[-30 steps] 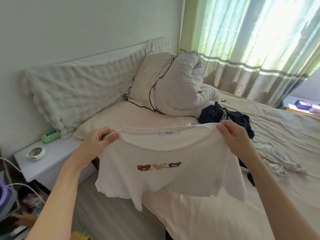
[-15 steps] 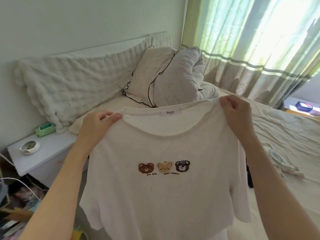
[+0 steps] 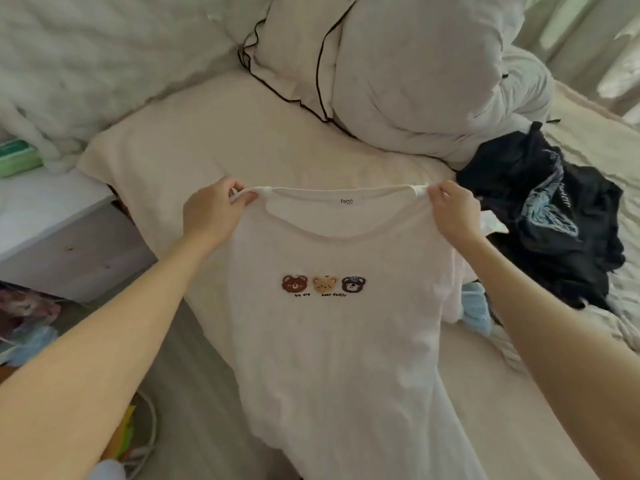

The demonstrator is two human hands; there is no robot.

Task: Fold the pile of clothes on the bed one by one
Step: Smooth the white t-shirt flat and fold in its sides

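A white T-shirt (image 3: 332, 358) with three small bear faces on its chest hangs front side towards me, stretched out over the bed (image 3: 194, 147). My left hand (image 3: 214, 213) pinches its left shoulder and my right hand (image 3: 450, 209) pinches its right shoulder, both at the collar's ends. To the right lies the pile of clothes (image 3: 550, 216), mostly dark garments, with a light blue piece (image 3: 478, 306) beside my right forearm. The shirt hides the bed below it.
A bunched grey-white duvet and a pillow with black piping (image 3: 398, 64) sit at the head of the bed. A white bedside table (image 3: 45, 209) with a green box (image 3: 17, 157) stands on the left. Cables and clutter lie on the floor at lower left.
The shirt has come down from chest height towards the bed, and my hands have moved to the collar's ends. My view has tilted down, so the curtains are mostly out of sight.
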